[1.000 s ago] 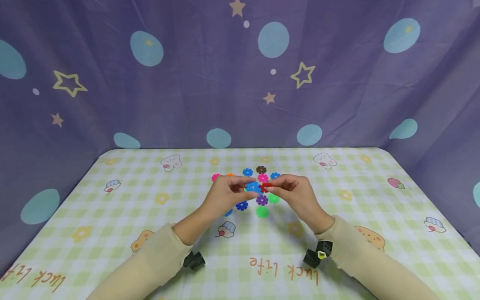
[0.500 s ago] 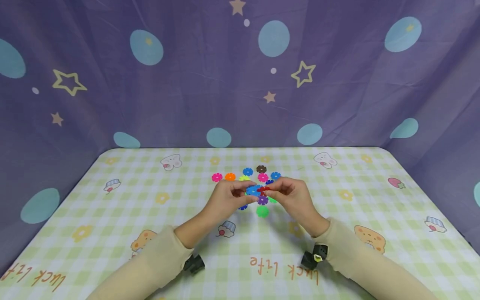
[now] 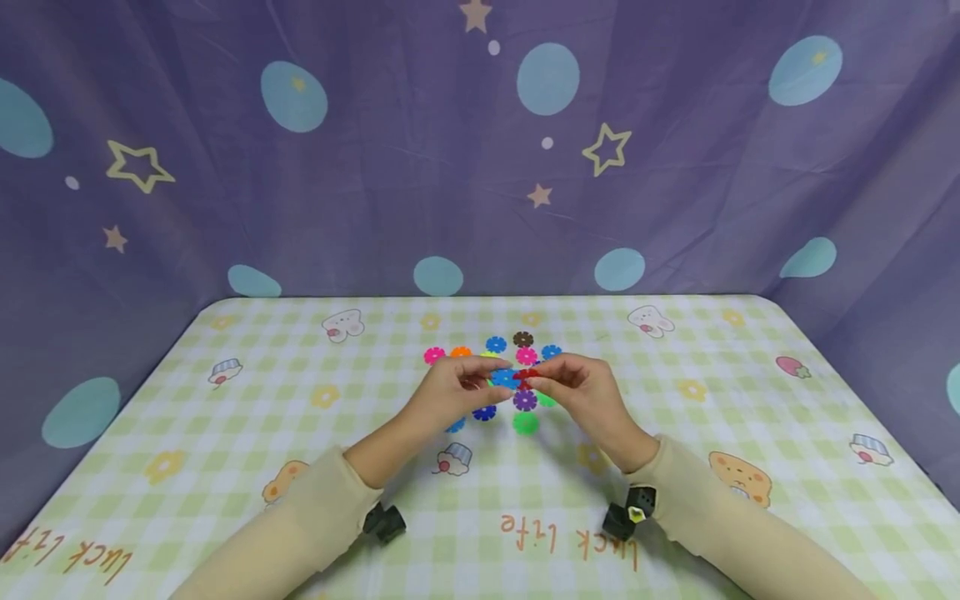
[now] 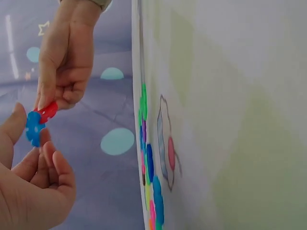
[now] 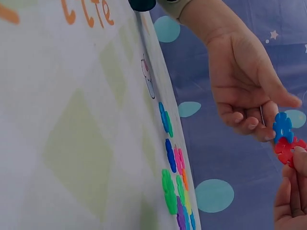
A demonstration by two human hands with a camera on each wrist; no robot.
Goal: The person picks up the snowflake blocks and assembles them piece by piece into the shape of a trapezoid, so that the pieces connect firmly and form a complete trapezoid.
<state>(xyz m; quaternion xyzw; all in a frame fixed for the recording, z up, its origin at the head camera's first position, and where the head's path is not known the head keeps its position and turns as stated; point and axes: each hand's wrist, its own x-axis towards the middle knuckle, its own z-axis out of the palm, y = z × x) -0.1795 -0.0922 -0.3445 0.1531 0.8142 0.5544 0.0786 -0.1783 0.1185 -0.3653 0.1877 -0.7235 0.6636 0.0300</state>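
Note:
My left hand (image 3: 450,392) pinches a blue notched snowflake disc (image 3: 504,378) between thumb and fingers. From the other side my right hand (image 3: 592,396) pinches a red snowflake disc (image 3: 527,379). Both are held up above the table, in front of the loose discs. In the left wrist view the blue disc (image 4: 34,128) and red disc (image 4: 47,112) meet at their edges, well off the cloth. The right wrist view shows the red disc (image 5: 288,152) overlapping the notched rim of the blue one (image 5: 282,127). Fingertips cover part of each.
Several loose discs lie on the checked tablecloth (image 3: 337,433) behind and below my hands, among them a brown disc (image 3: 522,339), a pink disc (image 3: 434,356), a purple disc (image 3: 525,401) and a green disc (image 3: 526,423). A purple curtain (image 3: 480,208) hangs behind the table.
Both hands have come down slightly, and the right has shifted a little left. The red disc, seen nearly edge-on half a second ago, now shows more of its face beside the blue one.

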